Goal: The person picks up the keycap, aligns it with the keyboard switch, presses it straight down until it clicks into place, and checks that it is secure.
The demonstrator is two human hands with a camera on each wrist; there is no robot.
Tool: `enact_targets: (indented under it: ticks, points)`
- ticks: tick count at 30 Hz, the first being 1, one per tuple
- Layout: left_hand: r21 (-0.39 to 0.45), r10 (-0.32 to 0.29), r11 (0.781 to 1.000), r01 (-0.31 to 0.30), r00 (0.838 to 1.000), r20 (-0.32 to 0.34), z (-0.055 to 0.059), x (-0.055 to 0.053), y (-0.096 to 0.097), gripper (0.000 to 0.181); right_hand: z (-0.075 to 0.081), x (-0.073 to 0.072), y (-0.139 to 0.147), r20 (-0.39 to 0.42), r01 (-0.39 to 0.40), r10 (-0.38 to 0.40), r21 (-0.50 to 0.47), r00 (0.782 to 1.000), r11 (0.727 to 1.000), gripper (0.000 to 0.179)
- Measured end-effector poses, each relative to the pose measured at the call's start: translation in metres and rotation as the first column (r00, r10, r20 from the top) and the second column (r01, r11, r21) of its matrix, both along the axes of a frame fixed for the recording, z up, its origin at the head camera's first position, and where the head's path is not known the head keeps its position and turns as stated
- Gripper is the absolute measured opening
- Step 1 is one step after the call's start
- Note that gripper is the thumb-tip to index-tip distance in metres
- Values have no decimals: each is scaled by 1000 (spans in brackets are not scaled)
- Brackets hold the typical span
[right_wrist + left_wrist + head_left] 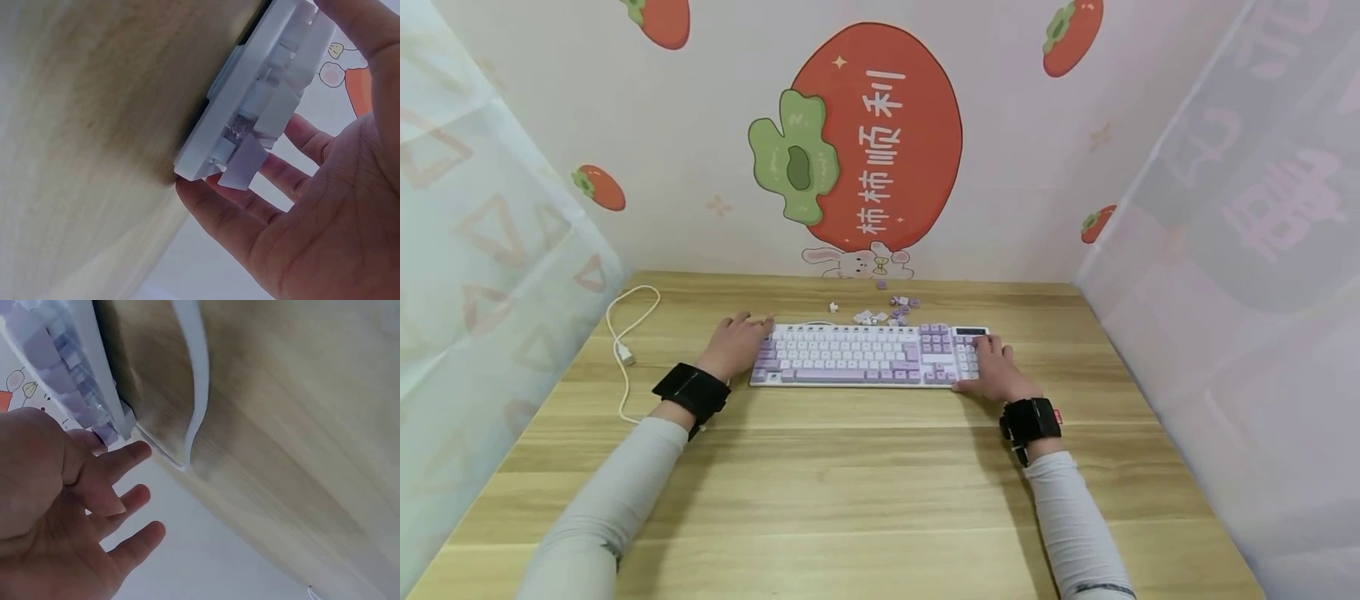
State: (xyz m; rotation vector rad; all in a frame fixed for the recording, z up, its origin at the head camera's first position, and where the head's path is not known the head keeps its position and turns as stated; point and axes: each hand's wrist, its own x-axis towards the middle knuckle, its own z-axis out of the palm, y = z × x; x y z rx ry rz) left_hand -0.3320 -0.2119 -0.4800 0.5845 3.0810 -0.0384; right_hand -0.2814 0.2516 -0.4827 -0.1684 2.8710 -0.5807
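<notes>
A white keyboard with white and purple keys lies across the table. At its left end, my left hand touches the back corner with its fingertips. In the left wrist view the other fingers of the left hand stand loosely apart, beside the keyboard's end. My right hand spans the right end, its thumb at the front edge and its fingers over the number pad. In the right wrist view the right hand has its fingers around the far corner of the keyboard.
Loose purple and white keycaps lie scattered behind the keyboard. A white cable with a plug curls on the table at the left. A printed cloth wall rises at the back, with similar sheets at both sides.
</notes>
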Motion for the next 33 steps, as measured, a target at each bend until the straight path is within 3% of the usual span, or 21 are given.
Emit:
enact_targets:
  ticks: [3, 8, 13, 17, 22, 24, 30, 33]
  points:
    - [9, -5, 1000, 5, 1000, 26, 0, 0, -2, 45, -2, 0, -2, 0, 2, -2, 8, 1000, 1000, 97]
    - [62, -42, 997, 42, 999, 6, 9, -9, 3, 37, -1, -1, 0, 5, 1, -2, 21, 1000, 1000, 98]
    - [197, -41, 980, 27, 997, 68, 23, -22, 17, 30, 0, -2, 1, 11, 8, -8, 7, 1000, 1000, 98]
    - [306, -75, 952, 22, 984, 162, 27, -44, 35, 37, -1, -2, 0, 15, 11, -11, 10, 1000, 1000, 99]
    - [397, -186, 912, 103, 966, 178, 15, -83, 58, 19, 0, -1, -1, 8, 12, -12, 12, 1000, 1000, 97]
    - [416, -192, 903, 102, 965, 180, 9, -95, 68, 17, 1, 0, -2, 7, 10, -10, 11, 1000, 1000, 97]
    - [386, -114, 922, -11, 947, 300, 10, -109, 108, 41, 0, 0, -4, 11, 8, -8, 27, 1000, 1000, 98]
    - [359, -128, 933, 7, 940, 315, 15, -114, 132, 45, 0, 0, -2, -2, 16, -16, 25, 1000, 1000, 97]
